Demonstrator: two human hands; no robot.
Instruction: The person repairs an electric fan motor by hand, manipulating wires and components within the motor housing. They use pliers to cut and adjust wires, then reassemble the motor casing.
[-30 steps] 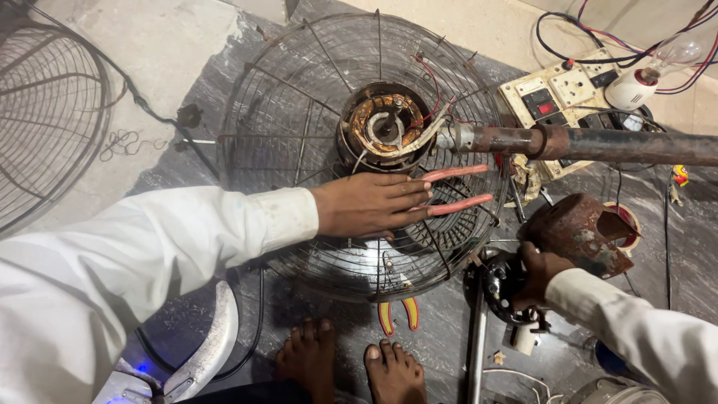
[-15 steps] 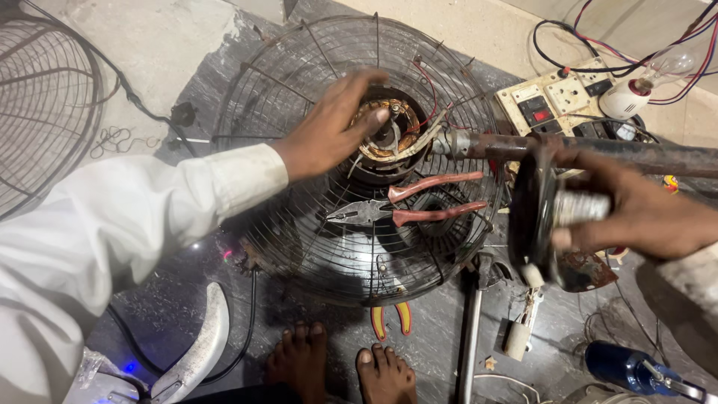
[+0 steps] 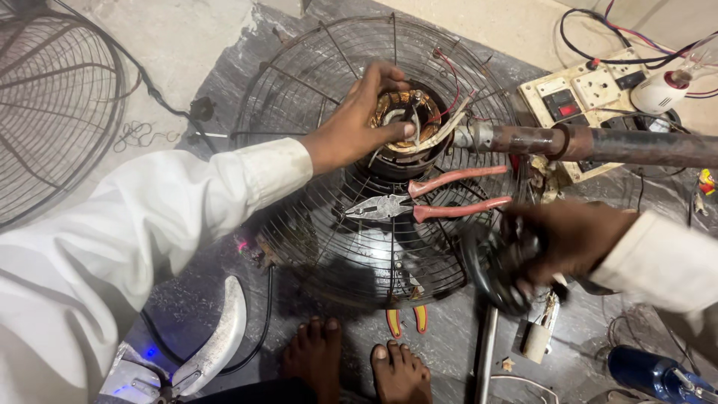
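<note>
The left hand [image 3: 351,127] rests with open fingers on the motor stator [image 3: 407,123] inside the fan guard [image 3: 299,90]. The right hand [image 3: 568,239] grips a blurred black part [image 3: 493,265], maybe a motor cover.

pliers [image 3: 419,203] on fan guard [image 3: 314,224], motor [image 3: 407,131] behind them, pipe [image 3: 598,144] to the right

Pale concrete floor [image 3: 172,45] across the upper frame, dark grey mat [image 3: 247,75] spread beneath the centre, dim warm light, no walls visible
</note>
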